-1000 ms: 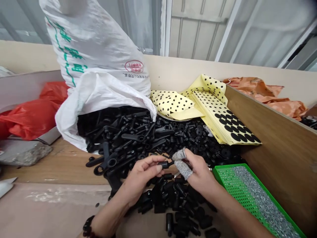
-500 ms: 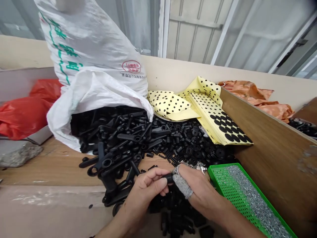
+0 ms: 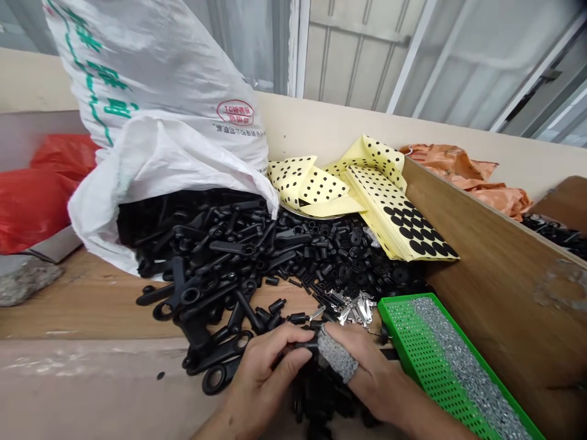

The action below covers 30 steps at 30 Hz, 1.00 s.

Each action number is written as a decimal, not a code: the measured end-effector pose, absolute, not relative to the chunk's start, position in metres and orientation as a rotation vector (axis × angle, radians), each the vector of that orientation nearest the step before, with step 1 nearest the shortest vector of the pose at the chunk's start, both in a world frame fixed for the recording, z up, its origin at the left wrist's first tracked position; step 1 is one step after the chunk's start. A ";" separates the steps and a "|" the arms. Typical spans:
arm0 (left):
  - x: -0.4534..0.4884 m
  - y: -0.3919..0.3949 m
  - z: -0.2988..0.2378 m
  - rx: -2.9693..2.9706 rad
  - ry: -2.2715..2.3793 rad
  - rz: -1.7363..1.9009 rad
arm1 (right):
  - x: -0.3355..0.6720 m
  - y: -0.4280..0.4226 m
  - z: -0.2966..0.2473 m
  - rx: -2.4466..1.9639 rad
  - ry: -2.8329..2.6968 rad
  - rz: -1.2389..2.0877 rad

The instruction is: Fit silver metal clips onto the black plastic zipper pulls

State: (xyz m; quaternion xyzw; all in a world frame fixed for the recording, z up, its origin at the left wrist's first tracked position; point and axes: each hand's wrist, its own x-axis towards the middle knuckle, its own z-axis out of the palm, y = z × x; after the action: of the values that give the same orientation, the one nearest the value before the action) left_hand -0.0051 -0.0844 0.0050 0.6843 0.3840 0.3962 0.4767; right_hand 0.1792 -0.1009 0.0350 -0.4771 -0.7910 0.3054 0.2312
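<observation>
My left hand (image 3: 263, 376) and my right hand (image 3: 362, 366) meet at the lower middle of the view, both pinched on one small black plastic part (image 3: 306, 346). A grey knit cot covers my right thumb (image 3: 337, 360). Under and behind the hands lies a heap of black plastic parts (image 3: 238, 256): long handles with ring ends and short cylinders. It spills from a white woven sack (image 3: 156, 104). A few small shiny metal clips (image 3: 353, 308) lie just beyond my right hand.
A green perforated tray (image 3: 413, 342) with small grey metal pieces sits at the right. Yellow sheets with black round stickers (image 3: 389, 208) lie at the back. A wooden divider (image 3: 495, 269) walls the right side. Red plastic (image 3: 32, 189) and a stone (image 3: 22, 278) are at left.
The view has tilted up, so both hands sit lower in the picture. They stay joined on the small black part. The metal clips beyond the right hand have come into sight.
</observation>
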 end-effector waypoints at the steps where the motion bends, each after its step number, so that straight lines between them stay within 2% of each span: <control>1: -0.005 -0.085 0.004 1.729 0.928 0.998 | 0.179 -0.103 0.030 -1.308 -2.148 0.836; 14: -0.010 -0.084 0.002 1.388 1.031 0.839 | 0.178 -0.091 0.033 -1.224 -2.418 0.659; 19: -0.012 -0.086 -0.006 1.583 1.063 0.866 | 0.170 -0.092 0.027 -1.267 -2.277 0.829; 23: -0.018 -0.066 -0.006 1.850 1.145 0.903 | 0.172 -0.069 0.030 -1.291 -2.348 0.798; 25: -0.018 -0.055 -0.006 1.994 1.180 0.884 | 0.177 -0.049 0.032 -1.305 -2.471 0.727; 27: -0.016 -0.048 -0.007 2.128 1.185 0.833 | 0.179 -0.029 0.031 -1.466 -2.582 0.445; 30: -0.011 -0.044 -0.011 2.300 1.124 0.739 | 0.171 -0.004 0.021 -1.564 -2.615 0.290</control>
State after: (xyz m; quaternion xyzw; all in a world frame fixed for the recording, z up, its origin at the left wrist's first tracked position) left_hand -0.0105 -0.0438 -0.0108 0.8388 0.4099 0.2694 0.2362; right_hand 0.1714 -0.0044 0.0206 -0.5107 -0.8536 0.0946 0.0404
